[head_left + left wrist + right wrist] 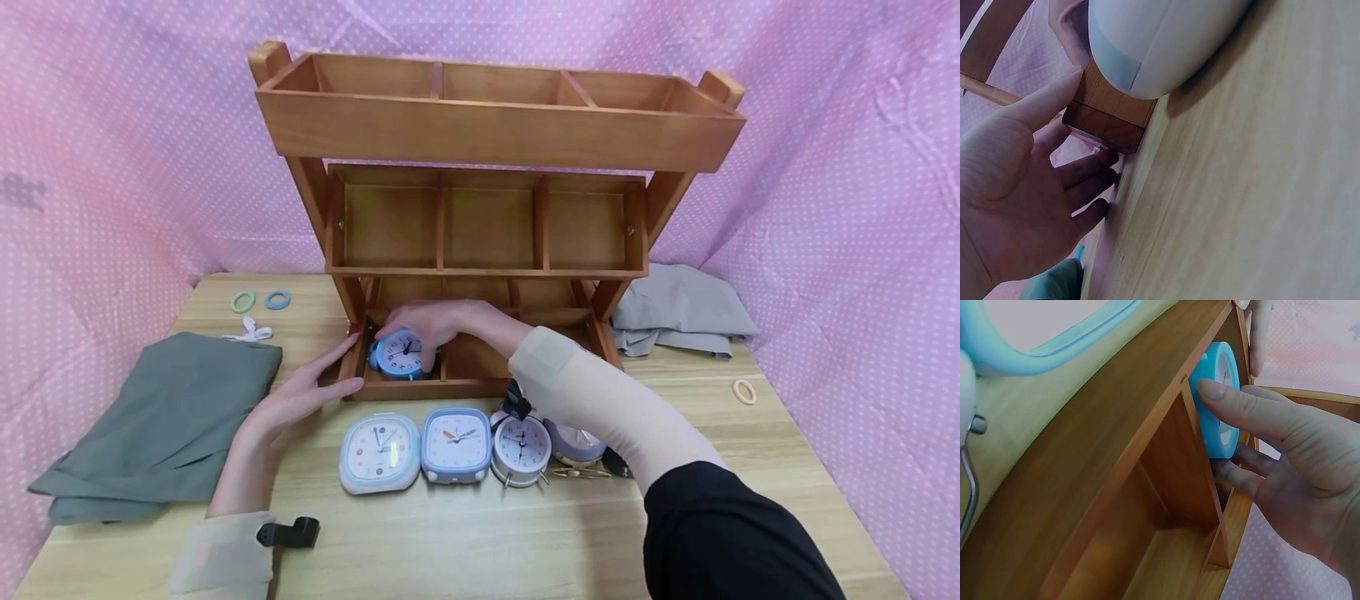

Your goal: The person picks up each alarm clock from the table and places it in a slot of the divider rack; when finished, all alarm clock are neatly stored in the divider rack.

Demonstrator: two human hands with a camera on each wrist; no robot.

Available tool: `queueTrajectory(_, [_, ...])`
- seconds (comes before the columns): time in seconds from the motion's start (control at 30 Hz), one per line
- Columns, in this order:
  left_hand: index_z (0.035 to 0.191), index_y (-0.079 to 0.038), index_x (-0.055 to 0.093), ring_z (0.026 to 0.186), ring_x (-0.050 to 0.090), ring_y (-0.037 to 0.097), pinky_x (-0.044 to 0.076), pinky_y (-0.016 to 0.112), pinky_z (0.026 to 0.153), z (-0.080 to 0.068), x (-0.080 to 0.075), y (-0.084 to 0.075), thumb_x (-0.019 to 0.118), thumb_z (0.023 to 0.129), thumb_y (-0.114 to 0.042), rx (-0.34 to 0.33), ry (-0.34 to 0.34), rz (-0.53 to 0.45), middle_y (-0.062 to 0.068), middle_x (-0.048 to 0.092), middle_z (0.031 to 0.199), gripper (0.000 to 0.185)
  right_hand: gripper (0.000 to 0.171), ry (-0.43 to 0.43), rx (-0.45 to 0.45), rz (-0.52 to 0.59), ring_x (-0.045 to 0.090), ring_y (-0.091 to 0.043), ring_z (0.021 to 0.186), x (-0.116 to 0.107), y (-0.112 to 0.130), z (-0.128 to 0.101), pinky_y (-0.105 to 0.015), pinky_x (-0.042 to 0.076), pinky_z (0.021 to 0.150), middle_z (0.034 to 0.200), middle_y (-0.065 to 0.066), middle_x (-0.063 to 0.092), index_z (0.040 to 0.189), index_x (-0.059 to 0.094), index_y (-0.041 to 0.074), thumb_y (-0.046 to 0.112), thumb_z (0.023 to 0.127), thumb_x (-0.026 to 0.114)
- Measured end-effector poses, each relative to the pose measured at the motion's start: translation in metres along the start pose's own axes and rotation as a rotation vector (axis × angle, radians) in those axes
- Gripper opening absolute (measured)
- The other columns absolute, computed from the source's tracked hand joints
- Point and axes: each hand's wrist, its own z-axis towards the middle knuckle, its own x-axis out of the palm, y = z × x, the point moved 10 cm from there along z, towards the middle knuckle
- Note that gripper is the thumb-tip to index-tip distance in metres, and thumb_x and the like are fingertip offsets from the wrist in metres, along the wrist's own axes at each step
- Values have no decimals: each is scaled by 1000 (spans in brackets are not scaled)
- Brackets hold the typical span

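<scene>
Wooden shelf's (pixel 465 387) lowest left compartment — blue clock (pixel 399 354) within right hand's (pixel 435 321) grip

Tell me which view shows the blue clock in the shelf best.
The head view: the blue clock shows its whole face, standing in the shelf's bottom-left compartment under the right hand. The right wrist view shows only its rim and part of the face between fingers. The left wrist view misses it.

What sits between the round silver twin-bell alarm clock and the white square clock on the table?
In the head view, a lavender-blue square alarm clock stands between the white square clock and the silver twin-bell clock.
</scene>
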Motion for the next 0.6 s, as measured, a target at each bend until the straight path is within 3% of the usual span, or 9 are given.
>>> queueTrajectory(0.13, [164,-45,14,159,11,48,17,76,119,1,2,1,63,99,-53,0,-1,6,11,13,175,81,89,-24,-24,52,38,-21,148,-1,-2,-7,-40,35,124,165,-6,39,159,42,19,13,82,87])
queueTrajectory(0.27, [164,-45,14,159,11,48,17,76,120,3,3,1,63,99,-53,-3,2,1,11,13,175,81,78,-112,-103,143,33,-27,155,-8,-3,-28,-44,34,126,166,-10,38,158,43,12,15,90,80])
queueTrajectory(0.43, [163,-46,14,159,10,47,17,76,119,3,4,1,63,99,-54,-11,9,-9,10,12,175,81,64,-254,-155,223,42,-27,151,-18,-10,-76,-49,43,120,161,-8,46,155,47,11,18,97,73])
queueTrajectory(0.6, [163,-48,13,159,10,49,17,77,118,0,2,3,64,98,-53,-24,5,-15,11,12,175,82,60,-387,-156,236,48,-25,147,-14,-31,-136,-50,42,120,155,-4,55,152,53,16,24,96,74])
